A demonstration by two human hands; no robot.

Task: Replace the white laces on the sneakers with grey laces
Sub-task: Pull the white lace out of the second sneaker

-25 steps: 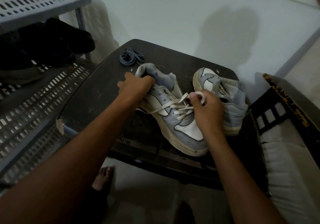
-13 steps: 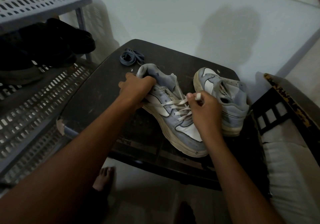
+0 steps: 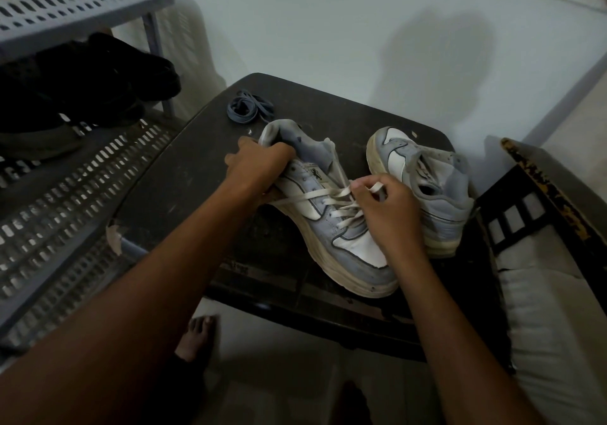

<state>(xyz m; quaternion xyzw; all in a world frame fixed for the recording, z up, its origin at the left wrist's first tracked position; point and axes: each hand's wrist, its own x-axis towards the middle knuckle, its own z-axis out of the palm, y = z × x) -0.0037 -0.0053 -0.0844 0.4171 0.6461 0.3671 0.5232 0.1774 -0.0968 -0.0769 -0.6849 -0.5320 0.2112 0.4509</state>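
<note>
To my left stands a grey perforated plastic shelf rack [image 3: 59,4], and dark black footwear [image 3: 98,86] sits on its lower tier. The dark, scuffed, round-cornered desk [image 3: 184,175] stands in front of me against a pale white wall [image 3: 328,24], with a torn chip on its near left edge. At my right is a black wooden frame with worn yellow paint [image 3: 545,201], and a white cushion [image 3: 551,319] lies in it. My bare foot [image 3: 197,339] rests on the pale floor below.
</note>
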